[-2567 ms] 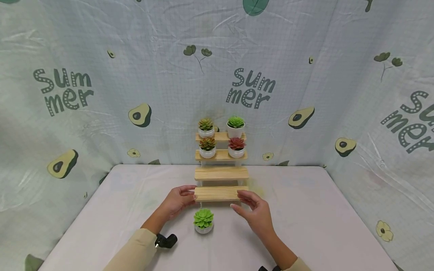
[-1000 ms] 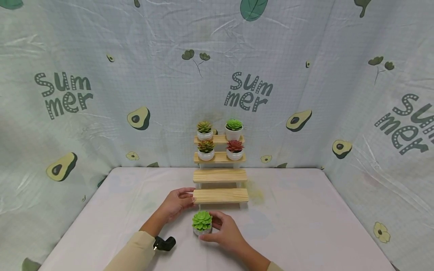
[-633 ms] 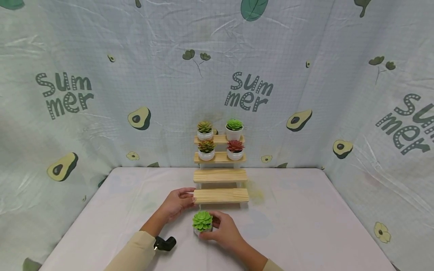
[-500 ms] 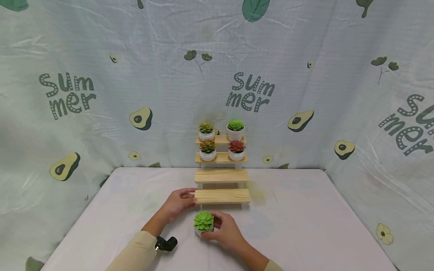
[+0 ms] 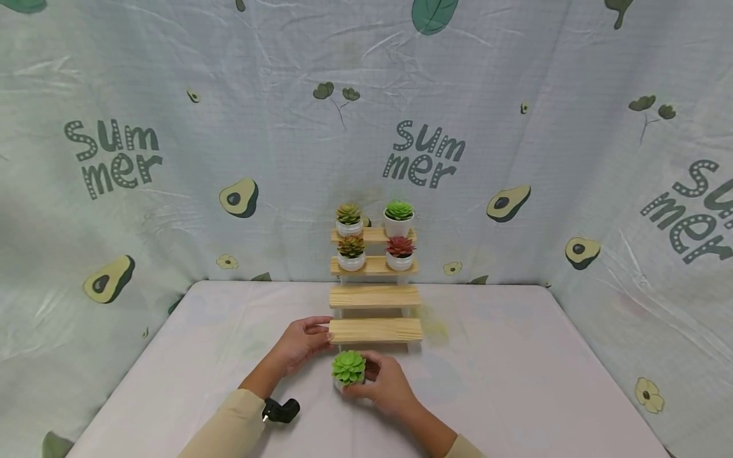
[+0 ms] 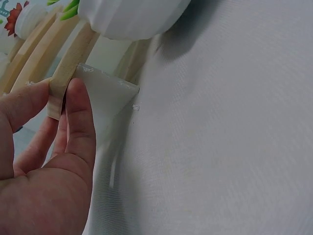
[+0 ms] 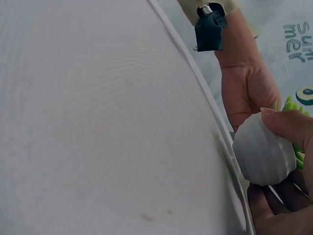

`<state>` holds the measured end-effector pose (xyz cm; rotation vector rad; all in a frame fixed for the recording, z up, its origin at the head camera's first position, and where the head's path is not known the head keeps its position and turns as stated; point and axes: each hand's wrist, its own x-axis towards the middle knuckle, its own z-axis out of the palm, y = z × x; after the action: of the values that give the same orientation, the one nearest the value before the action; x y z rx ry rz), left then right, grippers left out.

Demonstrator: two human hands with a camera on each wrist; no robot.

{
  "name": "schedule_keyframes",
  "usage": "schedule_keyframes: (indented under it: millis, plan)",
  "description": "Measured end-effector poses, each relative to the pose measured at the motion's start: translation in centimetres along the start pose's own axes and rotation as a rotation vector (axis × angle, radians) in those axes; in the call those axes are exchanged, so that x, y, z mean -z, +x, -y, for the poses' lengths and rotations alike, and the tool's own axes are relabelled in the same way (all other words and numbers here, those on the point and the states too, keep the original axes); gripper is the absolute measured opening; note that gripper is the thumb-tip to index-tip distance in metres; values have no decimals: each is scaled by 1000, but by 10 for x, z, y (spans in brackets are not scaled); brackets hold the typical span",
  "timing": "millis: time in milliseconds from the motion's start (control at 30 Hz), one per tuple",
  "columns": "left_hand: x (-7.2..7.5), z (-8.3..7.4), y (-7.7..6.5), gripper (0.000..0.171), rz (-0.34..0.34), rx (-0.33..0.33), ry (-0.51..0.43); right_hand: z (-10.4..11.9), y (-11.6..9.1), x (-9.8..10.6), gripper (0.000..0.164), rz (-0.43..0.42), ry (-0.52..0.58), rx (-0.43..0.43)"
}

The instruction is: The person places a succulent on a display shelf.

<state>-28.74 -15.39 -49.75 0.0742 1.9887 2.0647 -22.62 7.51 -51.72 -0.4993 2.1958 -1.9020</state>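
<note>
A bright green potted succulent (image 5: 349,367) in a white ribbed pot (image 7: 264,151) is gripped by my right hand (image 5: 386,383), thumb and fingers on opposite sides of the pot. It is in front of the lowest step of a tiered wooden stand (image 5: 375,331). My left hand (image 5: 300,346) pinches the left end of that lowest step; in the left wrist view the thumb lies on one face of the board (image 6: 61,88) and the fingers on the other. The two lower steps hold nothing.
On the top step stand an olive succulent (image 5: 349,219) and a green one (image 5: 398,218). An orange-green succulent (image 5: 351,252) and a red one (image 5: 400,253) share the step below. A white cloth covers the table (image 5: 504,369); a printed curtain (image 5: 275,140) hangs behind it.
My right hand left the right end of the lowest step and took hold of the green succulent, then moved it slightly forward and right. My left hand has stayed on the step.
</note>
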Motion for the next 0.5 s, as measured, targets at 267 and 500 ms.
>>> schedule_keyframes:
  millis: [267, 500]
  plan:
    - [1, 0, 1, 53, 24, -7, -9, 6, 9, 9, 61, -24, -55, 27]
    - [2, 0, 0, 53, 29, -12, -19, 14, 15, 13, 58, -22, -47, 59]
